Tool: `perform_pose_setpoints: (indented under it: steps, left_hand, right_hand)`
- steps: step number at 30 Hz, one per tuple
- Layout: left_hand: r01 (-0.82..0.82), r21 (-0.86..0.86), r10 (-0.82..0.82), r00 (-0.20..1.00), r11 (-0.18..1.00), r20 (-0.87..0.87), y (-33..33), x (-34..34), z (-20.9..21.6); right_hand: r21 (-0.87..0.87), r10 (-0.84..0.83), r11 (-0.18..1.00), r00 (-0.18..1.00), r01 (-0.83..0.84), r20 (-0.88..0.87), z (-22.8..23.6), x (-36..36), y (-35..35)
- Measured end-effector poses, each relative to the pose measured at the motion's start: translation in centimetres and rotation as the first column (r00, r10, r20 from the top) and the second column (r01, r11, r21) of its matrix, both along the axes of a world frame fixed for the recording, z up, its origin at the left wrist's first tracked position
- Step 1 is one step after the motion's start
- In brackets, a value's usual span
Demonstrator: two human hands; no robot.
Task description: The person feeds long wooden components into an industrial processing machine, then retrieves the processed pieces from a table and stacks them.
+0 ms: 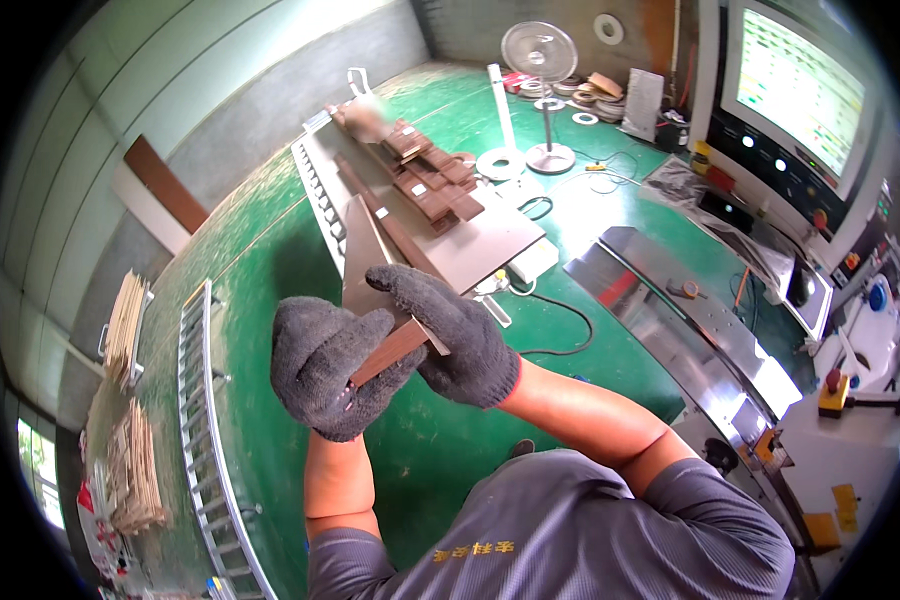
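Observation:
In front of me I hold a brown wood-look panel [391, 352], its narrow edge facing me and its tapering face [361, 262] stretching away over the floor. My left hand [320, 355], in a dark grey knit glove, is closed round the left side of the panel's near end. My right hand [467, 345], gloved alike, grips that end from the right, its fingers across the top. A small pale-edged corner [436, 340] sticks out beside the right hand; whether it belongs to the panel I cannot tell.
Ahead stands a long table [490, 240] bearing stacked brown boards [430, 185]. A pedestal fan [538, 55] is behind it. At right are a machine bed [670, 290] and a control screen [800, 85]. On the left lies a roller conveyor [202, 430]; a cable [582, 325] crosses the green floor.

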State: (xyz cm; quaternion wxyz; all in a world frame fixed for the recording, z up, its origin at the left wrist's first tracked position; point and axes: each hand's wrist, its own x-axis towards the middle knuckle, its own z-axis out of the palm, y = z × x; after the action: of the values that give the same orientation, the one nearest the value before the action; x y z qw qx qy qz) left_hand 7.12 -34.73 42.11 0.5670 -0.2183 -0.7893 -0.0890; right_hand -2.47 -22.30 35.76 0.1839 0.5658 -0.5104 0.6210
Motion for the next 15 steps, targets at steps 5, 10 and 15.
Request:
perform_pose_setpoints:
  steps: [5, 10, 15]
  left_hand:
    - [0.122, 0.0, -0.122, 0.992, 0.993, -0.014, 0.6, -2.3, -0.2]
    - [0.149, -0.002, -0.149, 0.988, 0.989, -0.028, 1.0, -3.7, -0.6]
    - [0.193, -0.014, -0.192, 0.98, 0.981, 0.049, 1.9, -5.0, -1.3]
  right_hand:
    - [-0.038, -0.07, 0.997, 0.997, 0.072, 0.043, -0.4, -1.2, 0.6]
    - [0.124, -0.208, 0.974, 0.969, 0.191, 0.135, 0.5, -0.8, 2.1]
    - [0.153, -0.247, 0.966, 0.922, 0.209, 0.298, 1.2, -0.2, 3.3]
